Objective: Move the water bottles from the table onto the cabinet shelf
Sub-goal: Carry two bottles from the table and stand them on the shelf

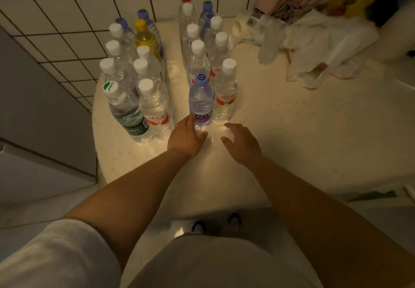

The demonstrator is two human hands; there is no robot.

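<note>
The purple-capped water bottle [200,102] stands upright at the near end of the right-hand cluster, on the round cream table [280,144]. The left hand [185,136] reaches to its base, fingertips at or just against the lower label, fingers straight and gripping nothing yet. The right hand [241,142] hovers just to the bottle's right, fingers loosely curved, holding nothing.

Just beside that bottle stands a white-capped bottle with a red label [225,92], and behind them the rest of the right cluster [202,40], including a tall red-capped bottle [186,4]. Across a bare strip of tabletop is the left cluster [134,72], with a green-labelled bottle [126,112] nearest and a yellow-capped bottle [144,35] further back. About 20 bottles show in all.

At the table's far right lie crumpled plastic bags [314,47]. A tiled wall [67,24] rises behind, and a grey panel [33,99] stands at the left.

The cabinet shelf is not in view, so I cannot tell whether any bottles sit there. With both clusters on the table and neither hand gripping, nearly all the work appears to remain.
</note>
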